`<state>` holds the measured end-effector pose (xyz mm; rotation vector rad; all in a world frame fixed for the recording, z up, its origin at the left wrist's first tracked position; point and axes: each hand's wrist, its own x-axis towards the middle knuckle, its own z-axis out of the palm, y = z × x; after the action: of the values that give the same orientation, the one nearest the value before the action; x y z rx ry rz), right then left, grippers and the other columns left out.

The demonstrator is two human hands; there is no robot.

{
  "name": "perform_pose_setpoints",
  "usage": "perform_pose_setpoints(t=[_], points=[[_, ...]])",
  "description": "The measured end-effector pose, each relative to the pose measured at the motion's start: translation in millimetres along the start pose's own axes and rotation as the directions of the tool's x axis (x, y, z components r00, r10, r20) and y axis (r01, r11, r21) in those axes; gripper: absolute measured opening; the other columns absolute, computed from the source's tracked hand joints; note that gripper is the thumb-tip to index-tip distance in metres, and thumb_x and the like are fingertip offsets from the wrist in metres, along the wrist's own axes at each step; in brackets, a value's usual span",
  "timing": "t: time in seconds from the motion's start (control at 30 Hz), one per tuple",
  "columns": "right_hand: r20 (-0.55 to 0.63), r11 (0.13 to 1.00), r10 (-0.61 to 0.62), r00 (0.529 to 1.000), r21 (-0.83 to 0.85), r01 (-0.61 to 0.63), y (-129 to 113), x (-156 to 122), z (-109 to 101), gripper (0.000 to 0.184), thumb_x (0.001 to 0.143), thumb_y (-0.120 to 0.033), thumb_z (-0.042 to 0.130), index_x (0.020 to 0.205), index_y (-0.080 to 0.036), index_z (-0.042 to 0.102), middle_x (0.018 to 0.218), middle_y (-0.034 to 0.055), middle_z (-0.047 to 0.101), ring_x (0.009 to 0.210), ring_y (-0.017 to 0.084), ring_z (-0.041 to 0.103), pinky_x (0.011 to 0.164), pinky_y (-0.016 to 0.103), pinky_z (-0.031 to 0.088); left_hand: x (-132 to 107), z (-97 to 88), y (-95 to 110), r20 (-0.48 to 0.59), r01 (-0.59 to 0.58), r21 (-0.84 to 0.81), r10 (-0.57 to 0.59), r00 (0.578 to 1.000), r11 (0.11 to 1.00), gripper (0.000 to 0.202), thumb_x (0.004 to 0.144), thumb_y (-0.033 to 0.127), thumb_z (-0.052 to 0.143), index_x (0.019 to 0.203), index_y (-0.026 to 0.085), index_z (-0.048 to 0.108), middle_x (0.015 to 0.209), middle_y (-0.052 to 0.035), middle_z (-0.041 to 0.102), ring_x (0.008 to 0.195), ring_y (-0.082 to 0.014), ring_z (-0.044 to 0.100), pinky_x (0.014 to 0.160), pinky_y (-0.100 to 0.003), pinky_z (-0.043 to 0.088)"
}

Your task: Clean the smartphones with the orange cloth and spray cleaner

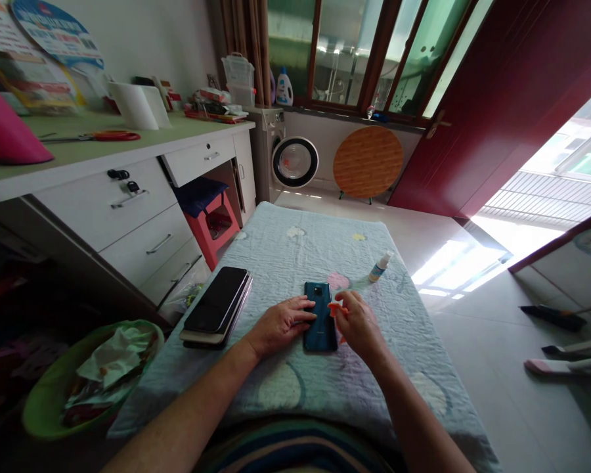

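A dark teal smartphone (320,334) lies back up on the cloth-covered table, its camera square toward the far end. The outstretched fingers of my left hand (282,323) rest on its left side and back. My right hand (359,323) is closed around a small orange cloth (335,309), held at the phone's right edge. Part of that cloth is hidden under the fingers. Left of my left hand, several phones are stacked, a black-screened phone (219,299) on top. A small spray bottle (380,267) stands beyond my right hand.
A pale blue quilted cover (270,243) drapes the table. A green bin (44,394) with wrappers stands at left, near a white desk (142,226) and a pink stool (211,230). Farther back are an open-doored washing machine (266,125) and a round wooden tabletop (369,161).
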<state>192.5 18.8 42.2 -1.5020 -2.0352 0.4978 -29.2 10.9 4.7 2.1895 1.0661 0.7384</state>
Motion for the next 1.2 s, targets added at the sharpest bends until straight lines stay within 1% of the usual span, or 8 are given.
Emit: perform_pose_setpoints(t=[0.2,0.6,0.73,0.8,0.93,1.0,1.07,1.2], points=[[0.028,0.988,0.075,0.997,-0.134,-0.071,6,13,19,0.027,0.093,-0.019,0.048,0.071,-0.018,0.066,0.08,0.0021,0.051,0.072,0.013,0.053,0.066,0.023,0.036,-1,-5.4,4,0.055,0.036,-0.002,-0.036,0.998,0.999,0.047,0.076,0.029,0.08,0.121,0.026,0.068,0.142,-0.0067,0.054,0.137,-0.0279,0.042,0.115,-0.045,0.032],[0.191,0.993,0.1,0.977,-0.082,-0.086,-8,-52,2,0.021,0.084,-0.009,0.048,0.075,-0.017,0.064,0.083,0.0017,0.053,0.069,0.011,0.055,0.066,0.022,0.037,-2,-3.2,4,0.027,0.062,-0.037,-0.061,0.998,0.997,0.045,0.075,0.03,0.082,0.119,0.028,0.069,0.14,-0.0041,0.056,0.136,-0.0254,0.042,0.114,-0.043,0.033],[0.255,0.995,0.101,0.962,-0.036,-0.094,-9,-59,-8,0.022,0.08,-0.008,0.051,0.072,-0.018,0.068,0.081,0.0022,0.056,0.072,0.013,0.056,0.067,0.023,0.039,-2,-2.1,5,0.007,0.067,-0.042,-0.067,0.998,0.997,0.04,0.078,0.029,0.079,0.117,0.027,0.07,0.139,-0.0042,0.057,0.136,-0.0253,0.043,0.114,-0.042,0.033],[0.236,0.995,0.094,0.967,0.014,-0.1,-7,-51,-14,0.021,0.081,-0.012,0.052,0.071,-0.019,0.069,0.08,0.0022,0.057,0.073,0.013,0.057,0.067,0.023,0.039,-2,-1.8,4,0.004,0.065,-0.04,-0.065,0.998,0.997,0.04,0.079,0.029,0.077,0.118,0.027,0.069,0.139,-0.0044,0.057,0.136,-0.0252,0.043,0.114,-0.043,0.033],[0.012,0.994,0.102,0.995,0.047,-0.102,-3,-12,-16,0.017,0.082,-0.018,0.053,0.075,-0.018,0.069,0.084,0.0035,0.059,0.074,0.015,0.057,0.069,0.025,0.041,-2,-3.8,3,0.029,0.057,-0.028,-0.057,0.998,0.998,0.041,0.079,0.032,0.076,0.119,0.028,0.069,0.14,-0.0048,0.056,0.136,-0.0263,0.042,0.114,-0.044,0.032],[-0.052,0.995,0.098,0.994,0.0,-0.098,0,11,-10,0.017,0.081,-0.018,0.053,0.072,-0.018,0.067,0.078,0.003,0.058,0.071,0.015,0.056,0.068,0.026,0.04,-1,-5.8,3,0.054,0.049,-0.025,-0.047,0.997,0.999,0.044,0.079,0.036,0.077,0.121,0.027,0.068,0.142,-0.0059,0.055,0.137,-0.0279,0.041,0.115,-0.045,0.031],[-0.089,0.992,0.108,0.99,-0.051,-0.113,4,31,-1,0.017,0.079,-0.014,0.051,0.072,-0.018,0.066,0.075,0.0031,0.059,0.072,0.016,0.055,0.068,0.026,0.039,-1,-7.6,4,0.07,0.037,-0.022,-0.035,0.997,0.999,0.048,0.078,0.038,0.077,0.123,0.026,0.066,0.143,-0.0068,0.053,0.138,-0.0291,0.04,0.115,-0.046,0.03],[-0.077,0.978,0.166,0.983,-0.116,-0.174,11,47,17,0.025,0.079,-0.01,0.049,0.093,-0.018,0.068,0.077,0.0031,0.061,0.075,0.017,0.054,0.065,0.025,0.036,-1,-10.3,6,0.082,0.035,-0.021,-0.033,0.996,0.999,0.051,0.077,0.032,0.078,0.126,0.027,0.064,0.144,-0.0062,0.052,0.138,-0.0291,0.038,0.116,-0.046,0.027]])
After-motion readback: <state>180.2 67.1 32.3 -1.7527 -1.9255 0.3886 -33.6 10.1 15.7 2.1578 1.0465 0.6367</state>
